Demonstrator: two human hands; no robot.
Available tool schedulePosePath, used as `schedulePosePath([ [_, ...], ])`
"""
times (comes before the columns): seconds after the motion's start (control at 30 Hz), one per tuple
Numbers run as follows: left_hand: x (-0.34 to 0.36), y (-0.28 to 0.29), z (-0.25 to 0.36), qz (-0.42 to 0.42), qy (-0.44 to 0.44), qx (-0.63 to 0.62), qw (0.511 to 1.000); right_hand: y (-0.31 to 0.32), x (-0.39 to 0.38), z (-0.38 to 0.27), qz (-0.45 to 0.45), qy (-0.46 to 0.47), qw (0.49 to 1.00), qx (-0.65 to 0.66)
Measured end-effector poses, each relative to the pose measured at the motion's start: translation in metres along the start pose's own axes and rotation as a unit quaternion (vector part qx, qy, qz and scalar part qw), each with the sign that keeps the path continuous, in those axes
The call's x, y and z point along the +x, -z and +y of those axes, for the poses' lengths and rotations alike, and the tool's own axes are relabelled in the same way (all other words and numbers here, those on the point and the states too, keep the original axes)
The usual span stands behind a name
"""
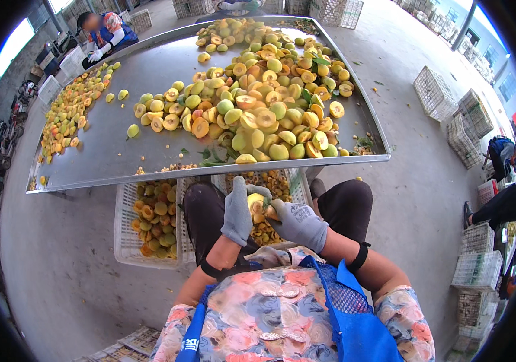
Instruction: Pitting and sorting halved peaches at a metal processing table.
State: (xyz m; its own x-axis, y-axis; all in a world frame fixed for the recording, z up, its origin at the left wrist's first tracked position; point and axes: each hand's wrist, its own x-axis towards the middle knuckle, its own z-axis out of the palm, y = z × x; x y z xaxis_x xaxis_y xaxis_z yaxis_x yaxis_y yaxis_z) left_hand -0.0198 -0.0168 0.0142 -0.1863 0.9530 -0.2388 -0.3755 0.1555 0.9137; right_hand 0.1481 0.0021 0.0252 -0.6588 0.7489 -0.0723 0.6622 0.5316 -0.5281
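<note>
My left hand (238, 217), in a grey glove, grips a cut yellow fruit (256, 206) at the lower middle, beyond the table's near edge. My right hand (299, 224), gloved likewise, is closed on the same fruit from the right; any small tool in it is too hidden to tell. Below the hands, a white crate (298, 184) holds small fruit pieces, and another white crate (124, 241) to its left holds yellow fruit. The metal table (107, 172) carries a large heap of halved fruit (247, 102), some leaves and loose kernels, with a narrower pile (73, 111) along its left side.
A co-worker (116, 39) in white gloves crouches at the table's far left corner. Stacked crates (475, 268) line the right side, where another person's dark-clothed leg (499, 202) shows. More crates (430, 90) stand on the concrete floor behind, and parked vehicles (16, 120) line the left.
</note>
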Motion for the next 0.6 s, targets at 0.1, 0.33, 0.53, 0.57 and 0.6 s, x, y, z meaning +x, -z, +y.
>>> schedulePosePath([
  [0.1, -0.001, 0.001, 0.000, -0.025, -0.007, -0.009, 1.000, -0.007, 0.001, 0.008, -0.011, 0.000, 1.000, -0.002],
  [0.33, -0.007, -0.005, -0.008, -0.009, -0.043, 0.033, 0.999, -0.022, -0.003, 0.010, -0.021, -0.024, 0.997, 0.065],
  [0.53, -0.006, -0.003, -0.011, -0.037, -0.102, 0.099, 0.989, -0.028, -0.009, -0.002, -0.063, -0.049, 0.936, 0.342],
  [0.57, -0.006, -0.004, -0.006, -0.062, -0.096, 0.087, 0.990, -0.023, -0.011, -0.005, -0.091, -0.082, 0.894, 0.430],
  [0.6, -0.005, -0.005, -0.001, -0.087, -0.091, 0.075, 0.989, -0.017, -0.011, -0.006, -0.091, -0.083, 0.894, 0.431],
])
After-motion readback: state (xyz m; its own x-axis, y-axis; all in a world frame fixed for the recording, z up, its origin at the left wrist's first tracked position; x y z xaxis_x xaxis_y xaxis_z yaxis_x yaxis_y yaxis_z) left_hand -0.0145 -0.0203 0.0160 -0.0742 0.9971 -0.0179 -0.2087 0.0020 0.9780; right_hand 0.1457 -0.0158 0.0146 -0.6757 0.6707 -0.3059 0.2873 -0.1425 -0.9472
